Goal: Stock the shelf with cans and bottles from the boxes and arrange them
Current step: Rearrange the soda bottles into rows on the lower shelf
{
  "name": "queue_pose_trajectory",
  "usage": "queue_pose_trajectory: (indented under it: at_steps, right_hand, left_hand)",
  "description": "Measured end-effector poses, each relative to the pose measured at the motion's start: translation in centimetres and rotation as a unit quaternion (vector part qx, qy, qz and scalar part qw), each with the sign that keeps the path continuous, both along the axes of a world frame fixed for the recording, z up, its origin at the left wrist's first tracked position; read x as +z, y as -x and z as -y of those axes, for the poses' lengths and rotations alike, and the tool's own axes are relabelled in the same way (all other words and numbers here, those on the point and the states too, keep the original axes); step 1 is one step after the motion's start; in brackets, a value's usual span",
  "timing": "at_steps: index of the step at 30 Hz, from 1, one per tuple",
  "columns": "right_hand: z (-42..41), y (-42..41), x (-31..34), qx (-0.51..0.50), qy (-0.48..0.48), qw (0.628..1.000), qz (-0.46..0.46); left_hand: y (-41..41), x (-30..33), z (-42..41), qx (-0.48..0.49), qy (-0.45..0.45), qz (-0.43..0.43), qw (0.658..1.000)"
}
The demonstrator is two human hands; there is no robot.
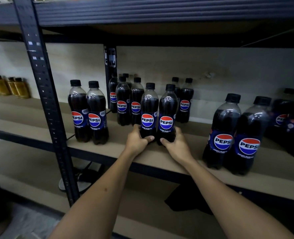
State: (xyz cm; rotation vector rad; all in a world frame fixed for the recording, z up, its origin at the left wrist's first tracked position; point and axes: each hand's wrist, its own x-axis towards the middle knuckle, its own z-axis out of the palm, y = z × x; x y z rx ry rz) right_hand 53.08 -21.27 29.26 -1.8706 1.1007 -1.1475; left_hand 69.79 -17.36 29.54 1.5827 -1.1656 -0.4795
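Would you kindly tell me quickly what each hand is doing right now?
Left hand: grips the base of a dark plastic Pepsi bottle with black cap.
Right hand: grips the neighbouring identical Pepsi bottle.

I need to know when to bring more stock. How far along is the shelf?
Done: Pepsi bottles already stand on the shelf, a pair at left, a cluster at the back and a pair at right. In hand: the left hand and right hand each grip a bottle at mid-shelf. Left: bare board shows between the groups; no boxes are in view, so remaining stock is unknown.
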Motion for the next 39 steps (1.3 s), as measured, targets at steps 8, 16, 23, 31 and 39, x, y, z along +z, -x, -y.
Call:
queue_pose_trajectory:
  at_steps: [8, 16, 23, 31, 39]
  right_hand:
    - [-0.9, 0.6, 0.3, -0.003, 0.009, 1.000, -0.022]
    - [-0.8, 0.7, 0.1, -0.003, 0.021, 0.999, -0.025]
    - [-1.0, 0.8, 0.3, 0.003, 0.015, 1.000, -0.024]
    - [-1.0, 0.8, 0.4, -0.001, 0.012, 1.000, -0.027]
    - [-0.9, 0.7, 0.3, -0.008, 0.006, 0.999, -0.037]
  left_hand:
    - [0.6, 0.4, -0.9, 0.008, 0.007, 0.016, 1.000]
    - [0.8, 0.3, -1.0, 0.005, 0.011, 0.034, 0.999]
    - [0.7, 0.3, -1.2, 0.006, 0.018, 0.046, 0.999]
    - [0.8, 0.4, -1.4, 0.006, 0.017, 0.056, 0.998]
    - [0.5, 0.2, -1.1, 0.011, 0.007, 0.048, 0.999]
